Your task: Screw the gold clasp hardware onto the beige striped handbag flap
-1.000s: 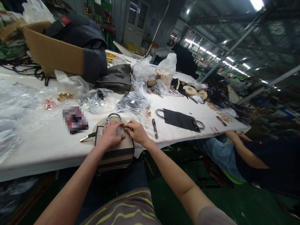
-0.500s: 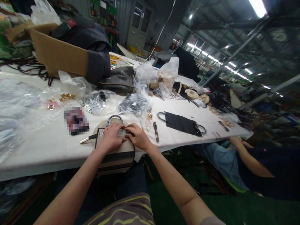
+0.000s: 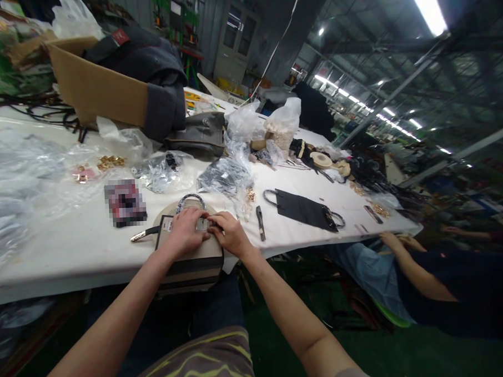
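A beige and black handbag [image 3: 208, 250] lies at the table's front edge, its lower end jutting out over my lap. Its handle [image 3: 191, 198] is wrapped in clear film and stands up behind my fingers. My left hand [image 3: 185, 231] rests on the bag's upper part with the fingers curled over it. Facing it, my right hand [image 3: 232, 234] is pinched at the same spot, the fingertips nearly meeting the left ones. A small pale, shiny piece shows between the two hands; its kind is unclear. A dark strap with a metal tip [image 3: 140, 235] sticks out to the left.
A black bag panel with handles [image 3: 302, 208] and a dark tool [image 3: 260, 223] lie to the right. Plastic bags [image 3: 224, 176], gold-coloured hardware [image 3: 111, 162] and a cardboard box [image 3: 101, 89] stand behind. A co-worker's arm [image 3: 422, 273] is at the table's right end.
The view has shifted slightly, and the handbag with both hands sits a little further left. My fingers stay at the same part of the bag. A further arm shows at the far right.
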`<state>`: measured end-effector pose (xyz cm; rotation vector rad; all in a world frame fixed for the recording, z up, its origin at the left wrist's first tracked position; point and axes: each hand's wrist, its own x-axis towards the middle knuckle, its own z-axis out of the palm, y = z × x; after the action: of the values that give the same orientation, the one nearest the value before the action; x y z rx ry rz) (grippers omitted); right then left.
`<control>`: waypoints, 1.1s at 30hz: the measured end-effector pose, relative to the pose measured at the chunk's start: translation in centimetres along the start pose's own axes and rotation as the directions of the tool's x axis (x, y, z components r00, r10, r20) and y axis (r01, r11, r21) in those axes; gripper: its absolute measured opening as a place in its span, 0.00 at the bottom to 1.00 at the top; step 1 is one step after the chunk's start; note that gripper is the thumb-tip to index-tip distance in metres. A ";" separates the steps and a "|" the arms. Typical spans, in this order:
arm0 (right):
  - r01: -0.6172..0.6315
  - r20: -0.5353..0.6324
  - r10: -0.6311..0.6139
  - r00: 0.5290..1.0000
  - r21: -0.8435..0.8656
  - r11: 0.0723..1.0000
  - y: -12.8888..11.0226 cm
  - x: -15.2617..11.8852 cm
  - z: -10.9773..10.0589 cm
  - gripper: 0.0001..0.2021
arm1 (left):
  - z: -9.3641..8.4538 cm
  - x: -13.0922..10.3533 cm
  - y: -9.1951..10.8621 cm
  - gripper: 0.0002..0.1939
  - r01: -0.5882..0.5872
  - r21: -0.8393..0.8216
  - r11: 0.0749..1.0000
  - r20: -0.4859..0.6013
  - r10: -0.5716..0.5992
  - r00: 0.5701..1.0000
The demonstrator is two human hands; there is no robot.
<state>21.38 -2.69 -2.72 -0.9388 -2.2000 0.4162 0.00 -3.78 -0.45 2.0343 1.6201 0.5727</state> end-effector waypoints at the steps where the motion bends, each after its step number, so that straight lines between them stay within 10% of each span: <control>1: -0.011 0.018 0.011 1.000 -0.005 1.000 -0.1 0.1 -0.2 0.13 | 0.0 0.0 0.0 0.30 0.000 0.003 1.000 -0.001 0.000 1.000; 11: -0.228 -0.017 0.228 0.974 0.013 0.974 1.2 0.5 -2.6 0.18 | 0.0 0.0 -0.3 0.29 -0.006 -0.013 1.000 -0.002 0.006 1.000; 15: -0.690 -0.373 0.588 0.718 -0.273 0.670 5.7 -0.4 -6.6 0.26 | -0.4 0.0 0.1 0.27 0.009 -0.008 1.000 0.009 -0.009 1.000; 18: -0.823 -0.308 0.772 0.556 -0.333 0.460 8.8 -1.1 -8.8 0.35 | -0.6 0.1 0.2 0.26 0.013 -0.003 1.000 0.022 -0.013 1.000; 26: -0.766 -0.085 0.761 0.643 -0.098 0.636 11.2 -2.0 -10.5 0.24 | -0.5 0.5 0.0 0.31 0.010 0.087 0.996 0.049 -0.014 0.999; 33: -0.751 -0.115 0.751 0.650 0.056 0.658 10.8 -2.9 -11.8 0.18 | -0.4 1.8 -0.9 0.36 0.015 0.184 0.983 0.066 -0.028 0.997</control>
<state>36.56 2.83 -1.47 -1.8254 -1.5849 0.7105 -0.59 -1.84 -0.60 2.1390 1.7068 0.3522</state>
